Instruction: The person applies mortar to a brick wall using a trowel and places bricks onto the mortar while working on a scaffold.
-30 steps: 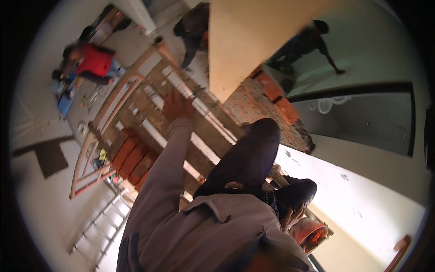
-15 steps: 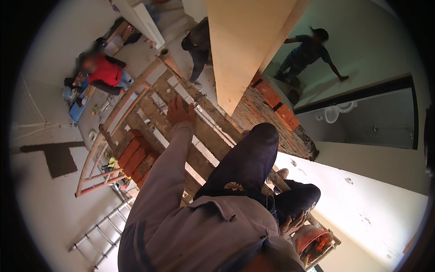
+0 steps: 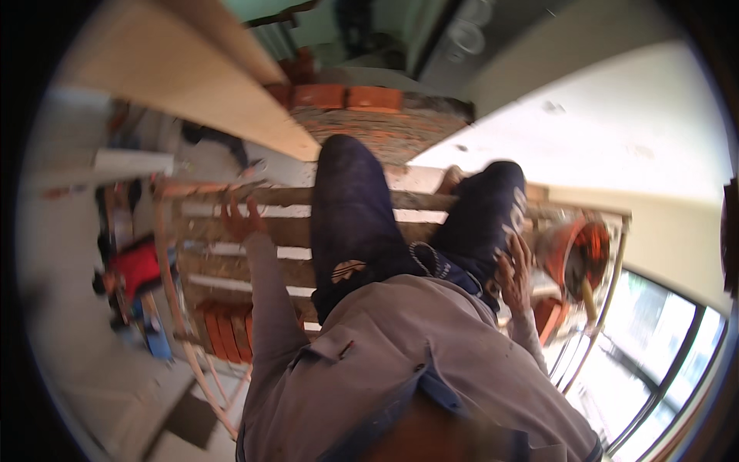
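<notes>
My left hand (image 3: pixel 243 218) lies on the wooden planks (image 3: pixel 289 229) of a scaffold platform, fingers spread and nothing in them. A row of red bricks (image 3: pixel 225 331) rests on the planks nearer to me, left of my left forearm. My right hand (image 3: pixel 514 269) touches the side of my right thigh, its fingers stretched out and holding nothing. Beside it stands an orange bucket (image 3: pixel 550 250), tilted, with dark mortar-like stuff inside. A pale handle (image 3: pixel 589 296) shows at its rim; the rest of that tool is hidden. I sit with both knees raised.
Ahead rises a brick wall (image 3: pixel 362 127) topped with loose red bricks (image 3: pixel 373 98). A tall pale board (image 3: pixel 200 85) stands at its left. Metal scaffold rails (image 3: pixel 171 269) edge the platform. A person in red (image 3: pixel 135 267) is below left; more red bricks (image 3: pixel 548 317) lie by the bucket.
My view and body have turned right, so the brick wall now faces me and the bucket shows fully. My left hand stays on the planks, my right hand by my thigh.
</notes>
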A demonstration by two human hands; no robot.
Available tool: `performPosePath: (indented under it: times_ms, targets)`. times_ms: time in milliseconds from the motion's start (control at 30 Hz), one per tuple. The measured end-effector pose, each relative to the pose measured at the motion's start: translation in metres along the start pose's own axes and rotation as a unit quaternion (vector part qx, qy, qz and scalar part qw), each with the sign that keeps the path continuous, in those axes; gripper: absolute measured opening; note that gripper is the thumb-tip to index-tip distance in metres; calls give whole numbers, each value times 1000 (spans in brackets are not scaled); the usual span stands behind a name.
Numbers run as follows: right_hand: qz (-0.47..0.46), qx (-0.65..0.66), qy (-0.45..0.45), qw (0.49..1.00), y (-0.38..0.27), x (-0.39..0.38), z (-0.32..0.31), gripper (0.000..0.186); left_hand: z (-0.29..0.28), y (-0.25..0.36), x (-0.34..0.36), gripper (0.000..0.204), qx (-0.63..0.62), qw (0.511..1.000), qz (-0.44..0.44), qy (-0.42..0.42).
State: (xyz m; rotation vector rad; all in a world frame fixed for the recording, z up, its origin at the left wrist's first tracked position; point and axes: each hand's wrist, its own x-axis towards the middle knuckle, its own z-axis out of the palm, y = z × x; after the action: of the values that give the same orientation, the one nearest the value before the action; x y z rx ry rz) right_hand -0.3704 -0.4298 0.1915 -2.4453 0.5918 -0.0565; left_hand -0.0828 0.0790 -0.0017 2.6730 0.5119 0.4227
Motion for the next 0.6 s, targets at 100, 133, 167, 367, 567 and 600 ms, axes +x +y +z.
performPosePath:
  times_ms: [100,133,167,367,567,600]
  targets:
    - [26,40,14,999,11,-13,-5,54,17,28,-8,59,-50,994,78,-62]
    - [38,41,15,998,9,-17,-9,54,21,40,-11,59,-56,991,98,-77]
    - [37,32,14,999,13,-20,-14,54,24,51,-14,59,-55,988,106,-96]
    - [74,118,12,990,13,-30,0,53,18,35,11,55,-101,980,79,-154]
    - [14,13,83,996,-4,-19,22,59,-11,6,44,58,-209,968,-82,-116]
    - [1,9,82,997,-6,-13,24,60,-19,3,46,58,-207,969,-96,-94]
